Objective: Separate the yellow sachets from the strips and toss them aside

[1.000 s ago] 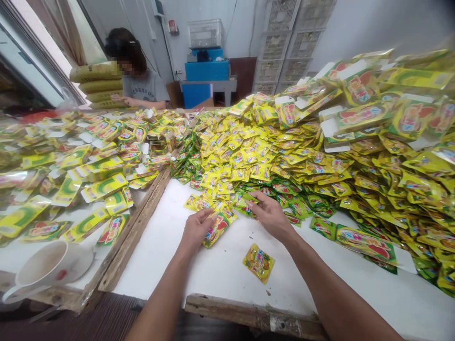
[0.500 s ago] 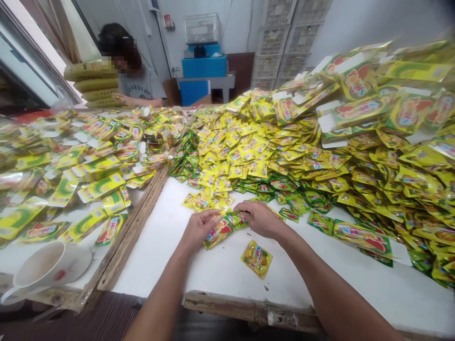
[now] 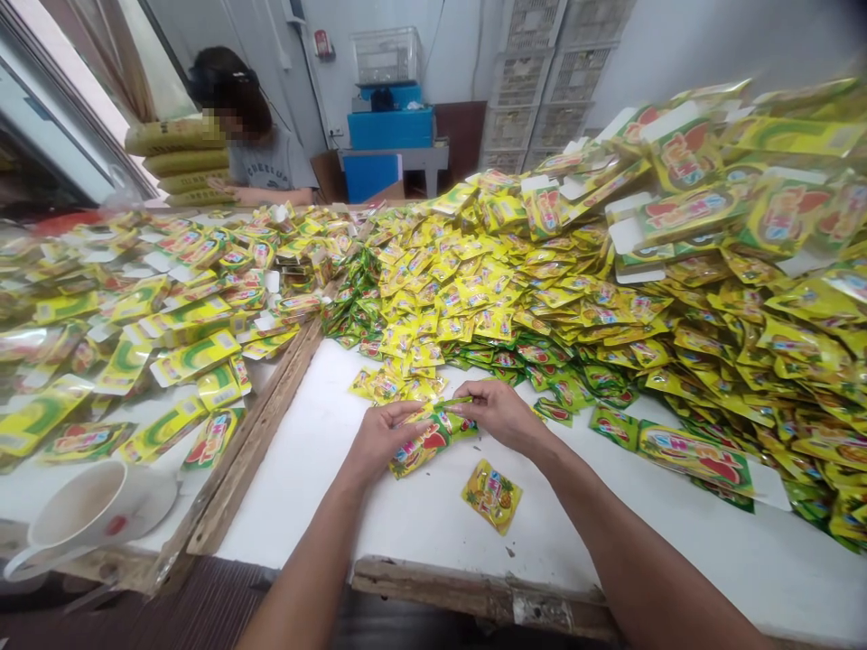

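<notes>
My left hand [image 3: 383, 441] is closed on the left end of a small yellow and green carton [image 3: 416, 454] with a red fruit print, held just over the white tabletop [image 3: 298, 469]. At the carton's right end, my right hand [image 3: 499, 413] pinches a green sachet [image 3: 462, 422]. How far the sachet sits inside the carton, I cannot tell. A single yellow sachet [image 3: 492, 496] lies flat below the hands. Just beyond my fingers, several yellow sachets [image 3: 386, 384] spread from the big heap.
A high heap of yellow and green sachets [image 3: 474, 289] fills the back and right, with cartons [image 3: 697, 451] among it. Left of a wooden strip [image 3: 271, 406] lie many cartons [image 3: 182, 357] and a white mug [image 3: 88, 510]. Another person [image 3: 264, 162] sits across the table.
The fingers of my right hand have shifted slightly at the carton's right end, and more of the carton's print shows. My left hand stays in place.
</notes>
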`<state>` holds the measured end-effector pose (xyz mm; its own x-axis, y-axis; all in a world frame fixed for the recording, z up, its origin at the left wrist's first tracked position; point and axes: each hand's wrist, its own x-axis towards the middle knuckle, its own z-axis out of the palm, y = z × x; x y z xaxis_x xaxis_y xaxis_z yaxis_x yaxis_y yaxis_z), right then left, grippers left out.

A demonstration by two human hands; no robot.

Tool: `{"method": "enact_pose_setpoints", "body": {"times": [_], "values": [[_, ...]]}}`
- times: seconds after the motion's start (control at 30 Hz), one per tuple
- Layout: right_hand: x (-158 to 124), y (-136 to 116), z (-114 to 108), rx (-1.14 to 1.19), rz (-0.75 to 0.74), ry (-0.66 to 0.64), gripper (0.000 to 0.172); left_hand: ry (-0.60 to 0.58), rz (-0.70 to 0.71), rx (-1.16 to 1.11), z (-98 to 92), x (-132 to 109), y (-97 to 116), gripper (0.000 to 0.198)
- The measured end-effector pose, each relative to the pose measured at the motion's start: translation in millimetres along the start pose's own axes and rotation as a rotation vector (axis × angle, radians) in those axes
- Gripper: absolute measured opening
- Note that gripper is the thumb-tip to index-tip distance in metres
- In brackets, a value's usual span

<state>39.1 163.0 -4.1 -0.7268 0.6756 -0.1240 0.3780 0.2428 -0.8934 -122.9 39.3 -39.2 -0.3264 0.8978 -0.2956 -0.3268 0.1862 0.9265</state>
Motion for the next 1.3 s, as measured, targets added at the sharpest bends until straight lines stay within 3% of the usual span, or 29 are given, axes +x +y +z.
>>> {"method": "enact_pose_setpoints", "body": {"times": [0.17,0.27,0.43,0.6,0.7,0.87,0.97,1.07,1.1,1.17,1.23,1.3], "values": [[2,-6,12,-0.17,-0.085,0.078,0.013,-0.02,0.0,-0.037,2.4,-1,-3,0.045],[3,-3,20,-0.14,-0.098,0.147,0.004,-0.01,-0.005,-0.015,5.7,0,-4,0.045],[-2,-4,16,0.068,-0.028,0.148,0.036,0.065,-0.024,-0.07,7.7,3,0,0.048],[-12,-19,20,-0.133,-0.113,0.068,0.033,0.081,0.005,-0.087,5.8,3,2,0.047],[-17,-27,29,-0.159,-0.142,0.0,0.04,0.082,-0.001,-0.09,5.8,3,3,0.042],[-16,-25,40,-0.1,-0.07,0.088,0.041,-0.02,0.025,-0.156,11.0,-1,5,0.041],[-11,-11,37,0.048,-0.121,0.103,0.04,-0.127,0.111,0.021,14.5,-6,1,0.042],[-4,4,26,0.058,-0.158,0.131,0.038,-0.185,0.104,0.291,8.0,-3,4,0.033],[-2,8,22,0.04,-0.158,0.176,0.039,-0.146,0.085,0.361,1.5,0,12,0.033],[0,12,11,0.01,-0.138,0.279,0.038,0.079,0.103,0.478,-18.4,7,41,0.031],[1,13,2,0.013,-0.116,0.366,0.036,0.467,0.247,0.549,-43.3,12,85,0.029],[0,11,-6,0.02,-0.111,0.459,0.035,0.902,0.499,0.565,-65.0,15,130,0.039]]}}
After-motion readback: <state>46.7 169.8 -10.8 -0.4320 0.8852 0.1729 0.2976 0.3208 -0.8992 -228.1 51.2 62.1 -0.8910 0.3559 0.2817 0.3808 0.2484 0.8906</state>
